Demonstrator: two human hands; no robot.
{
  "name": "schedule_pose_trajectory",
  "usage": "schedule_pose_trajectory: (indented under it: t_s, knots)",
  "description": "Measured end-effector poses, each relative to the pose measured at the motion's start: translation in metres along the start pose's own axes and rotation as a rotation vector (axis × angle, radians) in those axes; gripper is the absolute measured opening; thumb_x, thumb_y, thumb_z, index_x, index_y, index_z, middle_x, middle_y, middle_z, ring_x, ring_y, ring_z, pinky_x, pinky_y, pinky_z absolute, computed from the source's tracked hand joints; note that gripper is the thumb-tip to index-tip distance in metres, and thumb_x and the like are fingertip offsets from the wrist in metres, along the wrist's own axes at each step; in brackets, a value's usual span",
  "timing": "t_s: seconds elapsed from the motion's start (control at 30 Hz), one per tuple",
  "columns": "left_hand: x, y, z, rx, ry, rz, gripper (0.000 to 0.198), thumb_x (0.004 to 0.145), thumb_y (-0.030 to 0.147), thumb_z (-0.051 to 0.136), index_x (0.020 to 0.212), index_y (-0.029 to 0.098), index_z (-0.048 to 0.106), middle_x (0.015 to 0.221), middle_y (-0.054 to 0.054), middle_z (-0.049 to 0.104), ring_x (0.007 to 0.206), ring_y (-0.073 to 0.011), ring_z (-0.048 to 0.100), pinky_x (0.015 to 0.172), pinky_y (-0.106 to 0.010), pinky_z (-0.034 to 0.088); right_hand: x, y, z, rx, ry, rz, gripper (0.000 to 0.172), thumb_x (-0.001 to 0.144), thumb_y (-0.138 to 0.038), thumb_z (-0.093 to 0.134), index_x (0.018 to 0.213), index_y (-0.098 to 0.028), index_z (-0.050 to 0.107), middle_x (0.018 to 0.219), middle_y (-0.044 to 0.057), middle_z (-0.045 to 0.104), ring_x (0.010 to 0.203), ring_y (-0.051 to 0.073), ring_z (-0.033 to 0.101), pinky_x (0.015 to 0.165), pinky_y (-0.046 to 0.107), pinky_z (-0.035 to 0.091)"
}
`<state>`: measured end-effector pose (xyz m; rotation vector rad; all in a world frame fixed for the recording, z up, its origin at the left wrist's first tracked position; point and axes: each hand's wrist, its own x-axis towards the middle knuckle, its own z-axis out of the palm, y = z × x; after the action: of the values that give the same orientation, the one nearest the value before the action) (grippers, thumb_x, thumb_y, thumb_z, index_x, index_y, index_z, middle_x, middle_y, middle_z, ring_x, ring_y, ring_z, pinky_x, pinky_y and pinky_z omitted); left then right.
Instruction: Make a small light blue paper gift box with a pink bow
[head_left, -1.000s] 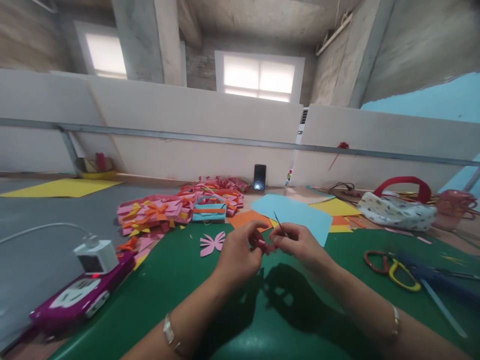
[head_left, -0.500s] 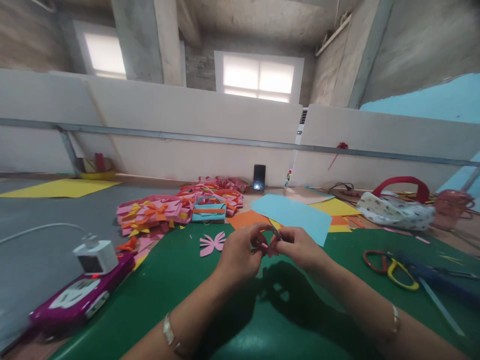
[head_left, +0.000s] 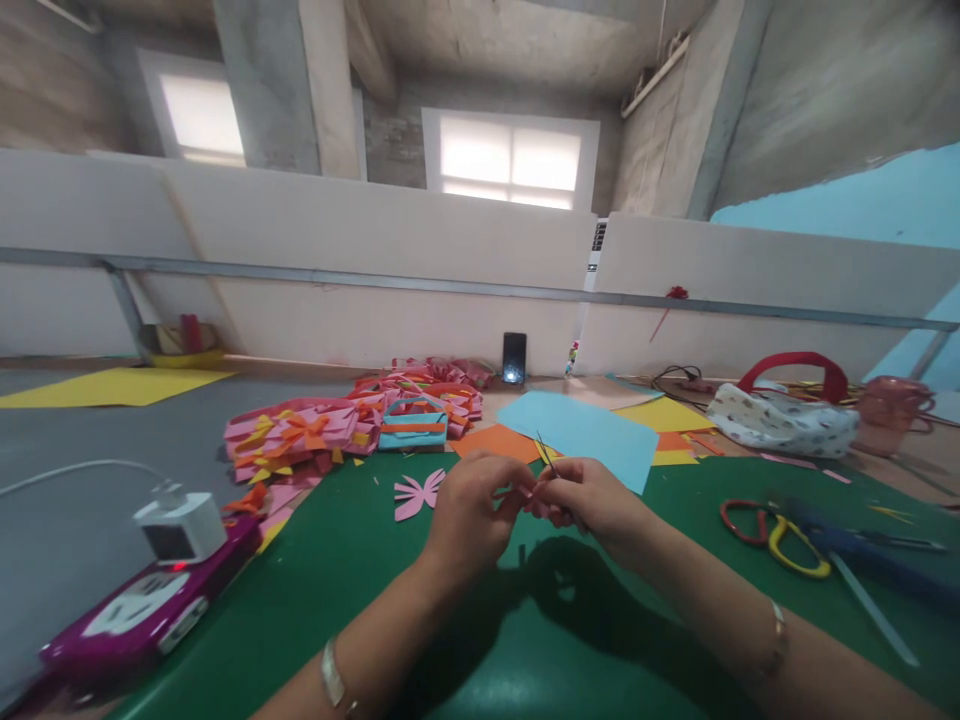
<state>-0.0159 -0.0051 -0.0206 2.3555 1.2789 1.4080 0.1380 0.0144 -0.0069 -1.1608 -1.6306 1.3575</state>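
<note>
My left hand point(head_left: 472, 515) is closed, its thumb and fingertips pinching a small pink paper piece point(head_left: 534, 503) over the green mat point(head_left: 337, 610). My right hand point(head_left: 592, 497) meets it at the same piece, with thin pointed metal tweezers point(head_left: 547, 453) held in its fingers, tip upward. The fingers partly hide the pink piece, so its shape cannot be made out. Just left of my left hand, a pink paper butterfly cutout point(head_left: 415, 495) lies flat on the mat.
Behind the hands lie blue paper point(head_left: 585, 425) and orange paper point(head_left: 495, 443). Pink and orange paper bundles point(head_left: 300, 435) sit back left, beside a small blue paper bag point(head_left: 414, 428). Scissors point(head_left: 795, 545) lie right. A purple power strip point(head_left: 135, 620) with a white charger point(head_left: 180, 527) stands left.
The tweezers have turned in my right hand, their thin tip now pointing up and away. Both hands stay together at the pink piece. The whole view has shifted slightly.
</note>
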Motion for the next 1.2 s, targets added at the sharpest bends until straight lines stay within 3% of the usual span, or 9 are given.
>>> schedule_pose_trajectory:
  t_s: [0.27, 0.43, 0.53, 0.6, 0.67, 0.77, 0.9, 1.0, 1.2]
  knots:
    - [0.001, 0.001, -0.002, 0.069, 0.158, 0.136, 0.017, 0.069, 0.01, 0.058, 0.058, 0.022, 0.061, 0.082, -0.002, 0.063, 0.082, -0.0164, 0.052, 0.075, -0.029, 0.04, -0.003, 0.0, 0.004, -0.011, 0.055, -0.035, 0.007, 0.065, -0.023, 0.06, 0.065, -0.015, 0.06, 0.054, -0.004, 0.053, 0.048, 0.007, 0.041, 0.043, 0.019, 0.026]
    - [0.0, 0.005, -0.004, 0.092, 0.227, 0.145, 0.019, 0.071, 0.011, 0.058, 0.057, 0.023, 0.062, 0.093, -0.002, 0.059, 0.091, -0.018, 0.05, 0.081, -0.032, 0.039, -0.005, -0.001, 0.001, 0.111, 0.038, -0.172, 0.016, 0.06, -0.021, 0.067, 0.073, -0.017, 0.06, 0.066, -0.003, 0.056, 0.057, 0.008, 0.047, 0.054, 0.021, 0.036]
    - [0.001, 0.006, -0.003, 0.065, 0.255, 0.096, 0.012, 0.068, 0.014, 0.061, 0.074, 0.025, 0.063, 0.098, -0.003, 0.056, 0.095, -0.0197, 0.049, 0.083, -0.034, 0.04, -0.007, -0.002, -0.002, 0.175, -0.016, -0.221, 0.024, 0.06, -0.022, 0.069, 0.082, -0.018, 0.06, 0.068, -0.003, 0.057, 0.062, 0.01, 0.051, 0.06, 0.023, 0.041]
    - [0.002, 0.005, -0.003, 0.022, 0.263, 0.014, 0.026, 0.065, 0.018, 0.064, 0.09, 0.025, 0.06, 0.102, -0.004, 0.054, 0.096, -0.0206, 0.05, 0.08, -0.034, 0.042, -0.007, -0.001, -0.003, 0.211, -0.019, -0.233, 0.029, 0.059, -0.023, 0.071, 0.085, -0.017, 0.061, 0.07, -0.002, 0.058, 0.067, 0.011, 0.054, 0.065, 0.024, 0.043]
    - [0.004, 0.004, -0.002, -0.049, 0.226, -0.123, 0.037, 0.062, 0.022, 0.066, 0.098, 0.023, 0.056, 0.104, -0.006, 0.053, 0.087, -0.0188, 0.054, 0.069, -0.031, 0.045, -0.005, 0.0, -0.003, 0.226, -0.007, -0.233, 0.032, 0.057, -0.025, 0.074, 0.086, -0.017, 0.061, 0.07, -0.002, 0.059, 0.068, 0.011, 0.055, 0.068, 0.026, 0.043]
    - [0.006, 0.001, 0.0, -0.2, 0.052, -0.339, 0.025, 0.064, 0.03, 0.063, 0.085, 0.017, 0.056, 0.089, -0.005, 0.058, 0.068, -0.0155, 0.056, 0.055, -0.026, 0.043, -0.001, 0.004, -0.002, 0.226, 0.034, -0.238, 0.034, 0.056, -0.027, 0.075, 0.085, -0.016, 0.06, 0.065, -0.003, 0.058, 0.062, 0.011, 0.055, 0.065, 0.026, 0.044]
    - [0.006, -0.003, 0.004, -0.551, -0.166, -0.471, 0.012, 0.067, 0.025, 0.059, 0.072, 0.014, 0.06, 0.07, -0.004, 0.064, 0.071, -0.0169, 0.059, 0.065, -0.028, 0.045, 0.004, 0.008, -0.001, 0.217, 0.137, -0.26, 0.034, 0.058, -0.029, 0.073, 0.086, -0.016, 0.059, 0.062, -0.003, 0.057, 0.056, 0.011, 0.055, 0.061, 0.026, 0.043]
    - [0.004, -0.005, 0.008, -0.699, -0.159, -0.507, 0.02, 0.062, 0.025, 0.065, 0.08, 0.015, 0.064, 0.077, -0.004, 0.068, 0.077, -0.0172, 0.06, 0.071, -0.027, 0.044, 0.003, 0.008, 0.002, 0.186, 0.185, -0.273, 0.029, 0.061, -0.027, 0.07, 0.084, -0.016, 0.058, 0.065, -0.002, 0.057, 0.059, 0.012, 0.055, 0.062, 0.027, 0.044]
    - [0.003, -0.004, 0.01, -0.584, -0.11, -0.539, 0.021, 0.062, 0.03, 0.066, 0.073, 0.012, 0.066, 0.072, -0.005, 0.067, 0.07, -0.0168, 0.058, 0.066, -0.027, 0.043, -0.002, 0.004, 0.008, 0.194, 0.156, -0.258, 0.021, 0.064, -0.027, 0.068, 0.08, -0.016, 0.059, 0.073, 0.0, 0.061, 0.069, 0.013, 0.057, 0.067, 0.025, 0.043]
